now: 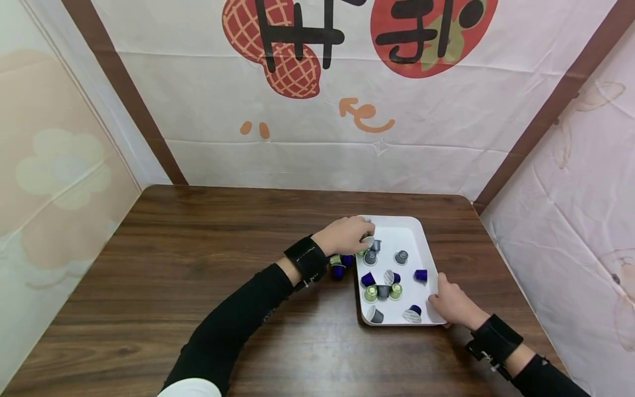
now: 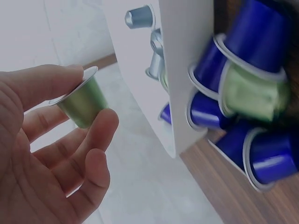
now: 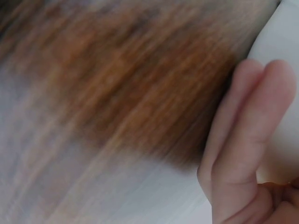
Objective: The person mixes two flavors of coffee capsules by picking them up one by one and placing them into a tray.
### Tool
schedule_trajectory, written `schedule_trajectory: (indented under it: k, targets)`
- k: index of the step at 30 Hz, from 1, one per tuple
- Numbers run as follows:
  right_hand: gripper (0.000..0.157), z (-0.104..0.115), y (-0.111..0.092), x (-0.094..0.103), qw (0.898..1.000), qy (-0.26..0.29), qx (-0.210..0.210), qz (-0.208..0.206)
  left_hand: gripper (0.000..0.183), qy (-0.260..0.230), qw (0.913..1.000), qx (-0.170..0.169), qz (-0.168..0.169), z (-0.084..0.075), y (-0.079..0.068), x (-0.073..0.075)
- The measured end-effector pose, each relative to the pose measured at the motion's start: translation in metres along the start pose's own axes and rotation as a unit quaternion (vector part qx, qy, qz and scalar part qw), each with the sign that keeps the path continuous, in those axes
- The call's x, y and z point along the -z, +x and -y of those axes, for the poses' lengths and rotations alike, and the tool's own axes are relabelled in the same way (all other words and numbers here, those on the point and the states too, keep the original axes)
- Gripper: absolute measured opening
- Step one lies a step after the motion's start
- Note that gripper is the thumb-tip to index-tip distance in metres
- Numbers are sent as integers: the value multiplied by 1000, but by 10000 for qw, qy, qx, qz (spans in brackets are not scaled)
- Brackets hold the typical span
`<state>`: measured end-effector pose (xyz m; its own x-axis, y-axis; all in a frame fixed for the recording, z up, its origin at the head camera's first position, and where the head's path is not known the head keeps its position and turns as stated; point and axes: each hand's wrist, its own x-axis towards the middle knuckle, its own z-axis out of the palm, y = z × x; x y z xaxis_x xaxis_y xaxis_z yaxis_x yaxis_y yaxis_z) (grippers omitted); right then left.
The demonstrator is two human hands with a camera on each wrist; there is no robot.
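Observation:
My left hand (image 1: 345,235) is over the left edge of a white tray (image 1: 413,237). Between thumb and fingers it pinches a green coffee capsule (image 2: 83,103), its foil rim towards the thumb. My right hand (image 1: 457,303) grips the tray's right side near the front corner, thumb at the rim; in the right wrist view its fingers (image 3: 247,126) lie along the tray's outer wall. Scattered in the tray are grey capsules (image 1: 401,257), blue capsules (image 1: 420,275) and green capsules (image 1: 370,293), some upright, some on their sides.
Outside the tray's left wall, several blue capsules (image 2: 259,32) and a green one (image 2: 250,93) lie heaped on the brown wooden table (image 1: 238,237). A printed cloth (image 1: 317,160) hangs behind the table, with more cloth at both sides.

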<state>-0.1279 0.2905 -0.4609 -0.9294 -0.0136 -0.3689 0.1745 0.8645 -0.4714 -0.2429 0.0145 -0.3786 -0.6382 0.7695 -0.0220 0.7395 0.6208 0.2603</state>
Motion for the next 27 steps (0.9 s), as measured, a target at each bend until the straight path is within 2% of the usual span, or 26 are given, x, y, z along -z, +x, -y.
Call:
schedule_trajectory:
  k: [4, 10, 17, 21, 27]
  targets:
    - [53, -3, 1, -1, 10000, -13, -85, 16, 14, 60, 9998, -157, -64, -9, 9, -7]
    - [55, -4, 3, -2, 10000, 26, -80, 36, 17, 240, 9992, -272, 145, -19, 21, -15]
    - [54, -3, 3, -1, 10000, 24, -23, 46, 26, 97, 9989, -375, 268, -26, 28, -15]
    - [52, -3, 5, -1, 10000, 50, -33, 61, 32, -40, 9993, -253, 282, -21, 27, -8]
    - [52, 0, 4, 0, 9999, -1, -102, 68, 24, -30, 9998, 25, 177, 6, 7, 10]
